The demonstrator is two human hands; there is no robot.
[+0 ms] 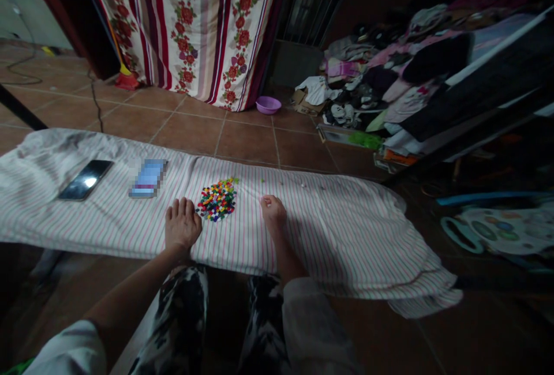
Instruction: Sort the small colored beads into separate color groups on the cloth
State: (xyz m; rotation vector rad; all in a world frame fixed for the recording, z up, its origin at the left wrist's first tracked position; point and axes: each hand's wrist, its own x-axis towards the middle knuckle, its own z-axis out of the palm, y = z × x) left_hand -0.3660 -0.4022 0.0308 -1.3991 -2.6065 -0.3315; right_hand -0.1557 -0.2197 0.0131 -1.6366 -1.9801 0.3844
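Note:
A pile of small multicoloured pieces (217,200), like beads or tiny bricks, lies on the striped cloth (346,236). My left hand (183,225) rests flat on the cloth just left of the pile, palm down, holding nothing. To the right of the pile, my right hand (273,211) is closed with thumb and fingertips pinched together; whatever may be between them is too small to make out. Beyond that hand, a few tiny pieces, among them a whitish one (303,185), lie spaced out in a row along the cloth.
Two phones, a dark one (86,180) and one with a lit screen (148,179), lie at the left of the cloth. Past the far edge stand a purple basin (268,105), a floral curtain (186,29) and a heap of clothes (381,75).

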